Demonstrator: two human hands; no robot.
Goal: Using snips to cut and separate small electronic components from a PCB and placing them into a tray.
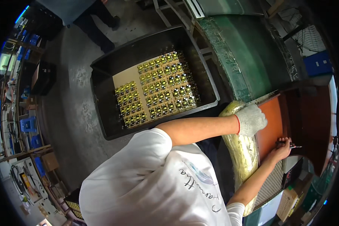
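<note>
My left hand (pixel 251 120), in a white knit glove with a red cuff, rests over the near edge of an orange-brown work surface (pixel 269 117). Its fingers are curled in, and whatever may be inside them is hidden. Lower down, my bare right hand (pixel 281 150) grips a slim dark-handled tool (pixel 295 146) with a thin pale tip pointing away from me; its exact kind is too small to tell. Under both forearms runs a thick yellowish padded roll (pixel 240 150) wrapped in clear plastic, along the front of the work surface.
To my left stands a large black bin (pixel 101 109) holding rows of small circuit boards (pixel 162 84) on cardboard. Beyond the work surface is a green conveyor-like bench (pixel 252 52). A fan (pixel 305 34) and blue bin (pixel 317 63) sit far right. Another person (pixel 90 22) stands behind the black bin.
</note>
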